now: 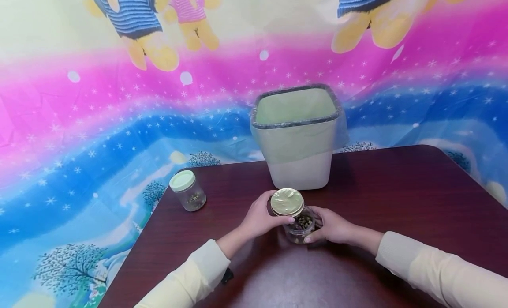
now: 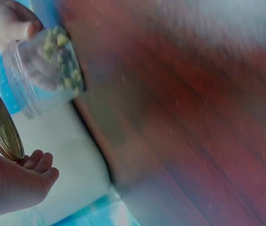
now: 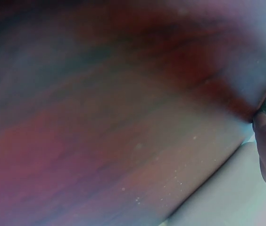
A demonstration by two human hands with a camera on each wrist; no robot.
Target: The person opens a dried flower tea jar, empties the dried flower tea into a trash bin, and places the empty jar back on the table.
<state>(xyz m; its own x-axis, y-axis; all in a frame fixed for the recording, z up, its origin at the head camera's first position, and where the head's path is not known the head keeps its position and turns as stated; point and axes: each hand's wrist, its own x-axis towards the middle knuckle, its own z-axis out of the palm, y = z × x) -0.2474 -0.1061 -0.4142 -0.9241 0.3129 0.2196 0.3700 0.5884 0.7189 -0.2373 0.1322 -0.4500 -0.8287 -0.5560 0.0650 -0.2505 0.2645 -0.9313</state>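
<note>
My left hand (image 1: 259, 216) holds a round gold lid (image 1: 287, 201) by its edge, thumb at the near side. The lid hovers just above a clear jar (image 1: 298, 236), partly covering its open mouth in the head view. Small greenish-brown dried pieces (image 1: 304, 221) lie in the bottom of the jar. My right hand (image 1: 335, 225) grips the jar from its right side. In the left wrist view, the lid (image 2: 3, 125) stands apart from the jar's rim, and the right hand's fingers (image 2: 38, 68) show through the glassy wall.
A white bin (image 1: 299, 162) with a clear liner over its rim stands behind the hands. Toward the table's left edge is a second clear jar (image 1: 194, 200) with a pale lid (image 1: 182, 180). A small black object (image 1: 227, 276) lies by the left sleeve on the dark red table (image 1: 397, 189).
</note>
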